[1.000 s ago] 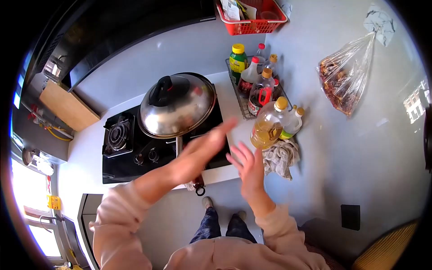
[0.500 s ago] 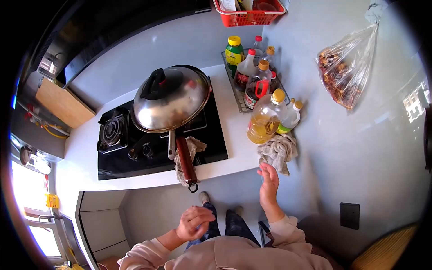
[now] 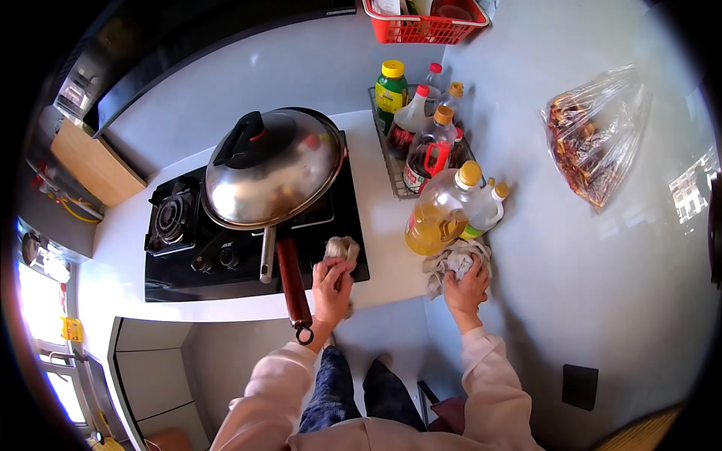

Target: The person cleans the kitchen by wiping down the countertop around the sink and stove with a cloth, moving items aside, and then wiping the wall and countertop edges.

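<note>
Under the right hand (image 3: 467,290), rumpled greyish cloth (image 3: 439,266).

"What sort of room are we in?"
"A kitchen. We have a black hob (image 3: 241,283) with a burner (image 3: 174,219) showing, a domed lid (image 3: 280,177) beside it, and a hood (image 3: 218,41) above."
"And a rack (image 3: 389,161) of bottles (image 3: 411,122) by the wall, with an oil jug (image 3: 436,219) nearby."
"A home, would we say?"
"We think so: the hob is household-sized, and we see a window (image 3: 43,308) at the left."
</note>
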A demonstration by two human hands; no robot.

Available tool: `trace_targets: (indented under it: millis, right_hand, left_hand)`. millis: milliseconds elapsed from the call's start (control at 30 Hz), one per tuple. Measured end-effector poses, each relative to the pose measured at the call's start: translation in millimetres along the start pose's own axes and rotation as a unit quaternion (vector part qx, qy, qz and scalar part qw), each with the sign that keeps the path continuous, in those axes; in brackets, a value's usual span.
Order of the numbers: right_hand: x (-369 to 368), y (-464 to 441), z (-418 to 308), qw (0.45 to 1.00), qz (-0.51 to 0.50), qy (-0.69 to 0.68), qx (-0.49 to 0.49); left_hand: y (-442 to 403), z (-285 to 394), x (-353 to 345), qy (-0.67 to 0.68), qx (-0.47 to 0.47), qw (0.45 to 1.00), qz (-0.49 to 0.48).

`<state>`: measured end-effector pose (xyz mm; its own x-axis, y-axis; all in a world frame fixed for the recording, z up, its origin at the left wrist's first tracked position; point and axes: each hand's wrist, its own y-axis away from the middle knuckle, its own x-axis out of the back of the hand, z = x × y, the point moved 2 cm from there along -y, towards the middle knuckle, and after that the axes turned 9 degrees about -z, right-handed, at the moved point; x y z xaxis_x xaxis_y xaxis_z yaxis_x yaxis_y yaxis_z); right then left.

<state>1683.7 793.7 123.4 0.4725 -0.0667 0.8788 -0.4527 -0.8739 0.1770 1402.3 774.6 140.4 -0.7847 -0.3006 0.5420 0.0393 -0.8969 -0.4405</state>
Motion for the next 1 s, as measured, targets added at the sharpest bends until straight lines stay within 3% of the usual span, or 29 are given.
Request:
trace_targets:
  millis: [200,300,367,533,733,833,900,1000]
  right_hand:
    - [-15.8,-13.8,-2.2,0.996,0.067,-0.006,0.055]
    - [-24.9,-20.6,-3.2,0.993,0.097,0.01,0.068]
    - [-25.3,-21.7,-3.4,0.993,0.104,0.012,0.056]
    - [-24.3,-24.1,-0.6,0.993,0.094,-0.008,0.077]
    - [-22.8,-27.1,-0.2,0.991,0.098,-0.017,0.088]
    - [-25.1,-26.8,3.5,0.989,0.108,-0.016,0.104]
    - [-25.5,-29.7,3.2,0.986,0.119,-0.009,0.113]
    - [-24.8,-31.5,4.0,0.983,0.125,-0.008,0.134]
  left_hand:
    - [-85.2,34.9,-61.8,0.099,0.022,0.972,0.213]
    - [-129.2,27.2,-96.0,0.142,0.062,0.964,0.215]
    - [-154.2,20.5,-112.3,0.086,0.102,0.981,0.14]
    - [-191.9,-12.7,-141.0,0.072,0.131,0.985,0.084]
    - [-220.8,-16.2,-149.7,-0.029,0.126,0.985,0.116]
    - [-230.0,-19.4,-143.2,0.004,0.127,0.984,0.126]
    - [-236.8,-24.7,-140.6,0.124,0.18,0.958,0.185]
    - [-274.7,-19.8,-130.3,0.089,0.136,0.953,0.254]
